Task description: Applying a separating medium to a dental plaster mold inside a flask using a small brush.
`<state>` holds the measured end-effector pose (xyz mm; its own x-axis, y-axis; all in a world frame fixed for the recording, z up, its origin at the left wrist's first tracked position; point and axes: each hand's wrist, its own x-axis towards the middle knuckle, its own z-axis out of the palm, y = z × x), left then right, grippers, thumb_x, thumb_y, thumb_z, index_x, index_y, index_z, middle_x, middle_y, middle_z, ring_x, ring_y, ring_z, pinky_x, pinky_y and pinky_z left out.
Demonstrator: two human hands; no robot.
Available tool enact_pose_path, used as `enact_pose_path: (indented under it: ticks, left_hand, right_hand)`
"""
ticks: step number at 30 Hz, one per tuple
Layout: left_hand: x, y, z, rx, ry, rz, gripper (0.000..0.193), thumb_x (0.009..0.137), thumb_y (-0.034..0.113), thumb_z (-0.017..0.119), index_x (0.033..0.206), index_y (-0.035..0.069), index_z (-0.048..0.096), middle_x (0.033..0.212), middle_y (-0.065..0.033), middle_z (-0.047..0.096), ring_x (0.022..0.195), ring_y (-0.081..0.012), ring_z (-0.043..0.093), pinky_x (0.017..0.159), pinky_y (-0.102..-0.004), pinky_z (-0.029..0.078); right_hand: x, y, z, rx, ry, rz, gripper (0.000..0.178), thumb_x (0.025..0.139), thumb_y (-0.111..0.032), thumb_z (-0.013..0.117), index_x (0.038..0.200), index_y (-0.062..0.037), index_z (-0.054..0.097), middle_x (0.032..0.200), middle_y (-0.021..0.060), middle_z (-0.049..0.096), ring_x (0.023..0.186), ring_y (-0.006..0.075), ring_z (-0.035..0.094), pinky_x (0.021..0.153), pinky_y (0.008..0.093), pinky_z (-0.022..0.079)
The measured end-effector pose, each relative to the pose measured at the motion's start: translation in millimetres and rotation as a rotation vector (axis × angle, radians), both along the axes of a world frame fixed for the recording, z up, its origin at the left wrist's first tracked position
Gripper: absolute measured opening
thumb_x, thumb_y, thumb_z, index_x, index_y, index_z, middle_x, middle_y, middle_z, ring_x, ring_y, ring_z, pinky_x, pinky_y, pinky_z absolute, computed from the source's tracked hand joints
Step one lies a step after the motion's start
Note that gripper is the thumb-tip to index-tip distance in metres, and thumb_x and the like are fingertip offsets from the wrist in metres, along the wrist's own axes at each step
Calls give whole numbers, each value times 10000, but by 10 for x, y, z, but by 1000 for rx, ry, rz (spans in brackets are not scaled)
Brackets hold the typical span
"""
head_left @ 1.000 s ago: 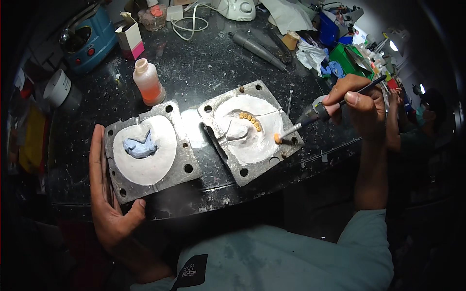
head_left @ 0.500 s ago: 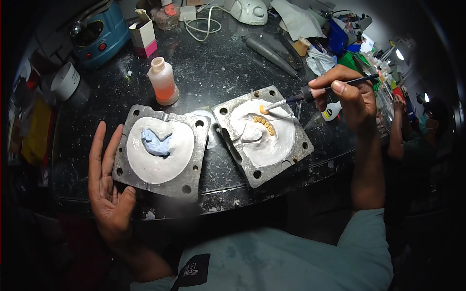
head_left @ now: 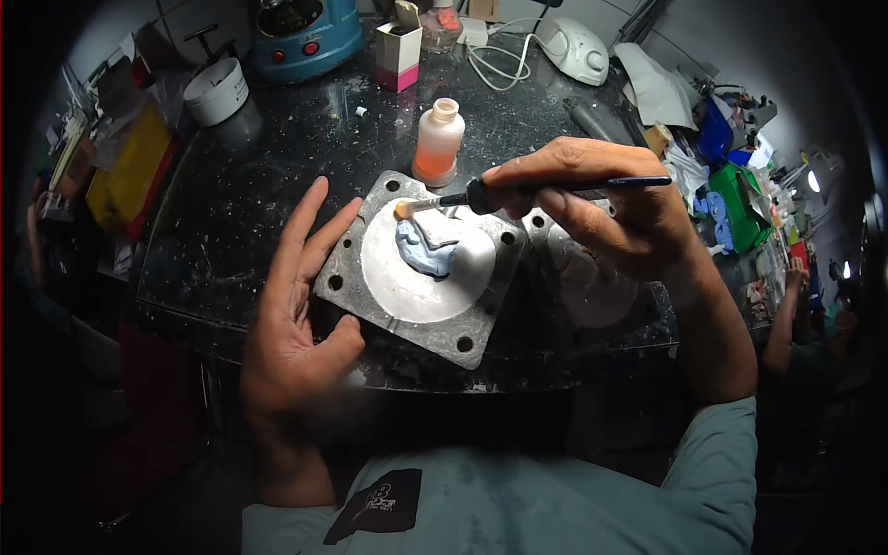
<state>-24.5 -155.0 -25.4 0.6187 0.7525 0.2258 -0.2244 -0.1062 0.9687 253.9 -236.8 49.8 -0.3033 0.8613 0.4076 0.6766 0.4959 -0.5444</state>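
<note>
My right hand fingers pinch a brush over the blue-grey cast in the white-filled metal flask; my left hand lies open-fingered against its edge.

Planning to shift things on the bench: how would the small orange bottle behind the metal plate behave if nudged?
The bottle stands upright, tall and narrow, so it would probably tip rather than slide. Its body looks round, so once down it may roll. It seems to have no cap, so its orange liquid could spill toward the metal plate.
</note>
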Motion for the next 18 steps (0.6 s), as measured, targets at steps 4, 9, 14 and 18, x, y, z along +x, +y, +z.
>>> enact_pose_path:
  ticks: [4, 9, 14, 18]
  left_hand:
    - [1, 2, -25, 0, -27, -19, 951, 649, -73, 473, 1573, 1, 261, 1501, -264, 464, 1403, -251, 442, 1193, -355, 260]
    - [-16, 18, -45, 14, -20, -27, 954, 649, -88, 473, 1574, 3, 259, 1511, -266, 449, 1404, -250, 439, 1191, -356, 262]
    - [-13, 7, -54, 19, -33, -20, 947, 658, -97, 474, 1575, 4, 258, 1511, -271, 446, 1400, -249, 440, 1189, -354, 263]
    - [24, 13, -26, -5, -38, -45, 926, 677, -93, 472, 1572, -13, 247, 1507, -279, 443, 1388, -254, 453, 1184, -360, 275]
  right_hand:
    - [28, -75, 304, -141, 15, -9, 301, 804, -67, 551, 1018, 49, 727, 927, 127, 739, 865, 200, 708, 783, 325, 563]
    - [-65, 56, 183, 18, -32, 13, 318, 794, -76, 561, 1043, 26, 731, 907, 126, 708, 819, 187, 677, 729, 318, 544]
    - [-11, -72, 364, -172, -5, -13, 438, 673, -151, 513, 972, 82, 731, 889, 198, 680, 817, 265, 705, 706, 331, 582]
    - [132, -319, 534, -171, 64, 1, 410, 757, -221, 482, 882, 63, 750, 790, 172, 655, 671, 190, 614, 590, 305, 482]
